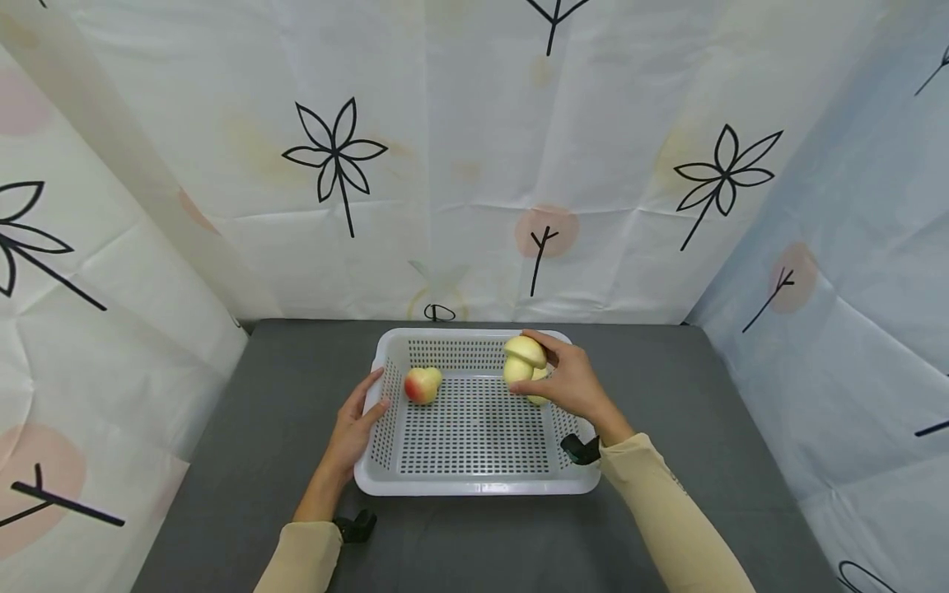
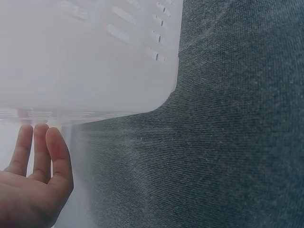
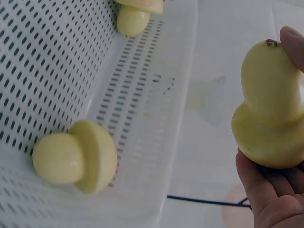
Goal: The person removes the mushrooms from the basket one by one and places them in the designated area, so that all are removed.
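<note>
My right hand (image 1: pixel 571 379) holds a pale yellow toy mushroom (image 1: pixel 523 356) over the right side of a white perforated plastic basket (image 1: pixel 478 487). In the right wrist view, the thumb presses the stem end of this mushroom (image 3: pixel 270 104), and fingers support its cap. A second yellow mushroom (image 3: pixel 90 156) lies on its side in the basket, partly hidden behind the hand in the head view. Near the basket's left end lies a mushroom with a red-blushed cap (image 1: pixel 423 385). At the left rim, my left hand (image 1: pixel 354 428) grips the basket, thumb over the edge, fingers outside.
The basket stands on a table with a dark grey cloth (image 1: pixel 296 387). Pale patterned curtains (image 1: pixel 445 165) rise at the back and both sides. A black strap piece (image 1: pixel 580 449) sits at the right wrist, above the basket's right rim.
</note>
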`<state>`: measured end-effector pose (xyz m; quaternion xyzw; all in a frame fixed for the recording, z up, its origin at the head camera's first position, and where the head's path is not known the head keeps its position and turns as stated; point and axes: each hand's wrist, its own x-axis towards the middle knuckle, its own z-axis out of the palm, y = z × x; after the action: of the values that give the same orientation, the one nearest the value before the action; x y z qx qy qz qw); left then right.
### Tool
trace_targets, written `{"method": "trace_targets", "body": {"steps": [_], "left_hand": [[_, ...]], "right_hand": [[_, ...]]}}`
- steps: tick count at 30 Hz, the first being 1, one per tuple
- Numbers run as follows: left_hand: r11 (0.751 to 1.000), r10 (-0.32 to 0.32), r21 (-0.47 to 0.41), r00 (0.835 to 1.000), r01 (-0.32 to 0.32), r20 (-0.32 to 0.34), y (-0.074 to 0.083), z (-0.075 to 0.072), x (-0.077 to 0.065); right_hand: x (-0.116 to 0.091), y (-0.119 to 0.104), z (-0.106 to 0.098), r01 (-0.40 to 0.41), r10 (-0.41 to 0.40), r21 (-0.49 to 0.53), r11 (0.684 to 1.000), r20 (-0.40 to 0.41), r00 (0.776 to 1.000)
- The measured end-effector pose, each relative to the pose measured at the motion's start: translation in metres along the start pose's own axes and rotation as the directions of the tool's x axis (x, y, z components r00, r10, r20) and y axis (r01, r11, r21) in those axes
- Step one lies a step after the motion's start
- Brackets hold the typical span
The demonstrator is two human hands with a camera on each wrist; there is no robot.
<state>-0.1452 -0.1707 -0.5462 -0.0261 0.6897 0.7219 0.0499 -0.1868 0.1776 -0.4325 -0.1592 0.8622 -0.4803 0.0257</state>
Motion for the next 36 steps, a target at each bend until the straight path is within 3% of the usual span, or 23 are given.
{"method": "trace_targets", "body": {"steps": [8,21,29,36], "left_hand": [[1.0,0.004,-0.001,1.0,-0.004,0.003,0.0,-0.001,0.0],[1.0,0.01,-0.003,1.0,-0.01,0.007,0.001,0.0,0.0],[1.0,0.004,0.002,1.0,-0.004,0.002,0.001,0.001,-0.001],[1.0,-0.005,-0.007,1.0,0.005,0.0,0.001,0.0,0.0]], "right_hand": [[-0.012,0.009,-0.03,0.035,-0.031,0.052,0.998,-0.08,0.996],[-0.032,0.035,-0.072,-0.029,0.029,0.0,1.0,-0.203,0.979],[-0.047,0.063,-0.089,-0.117,0.113,0.002,0.993,-0.252,0.961],[-0.052,0.099,-0.092,-0.214,0.206,-0.009,0.977,-0.235,0.95]]}}
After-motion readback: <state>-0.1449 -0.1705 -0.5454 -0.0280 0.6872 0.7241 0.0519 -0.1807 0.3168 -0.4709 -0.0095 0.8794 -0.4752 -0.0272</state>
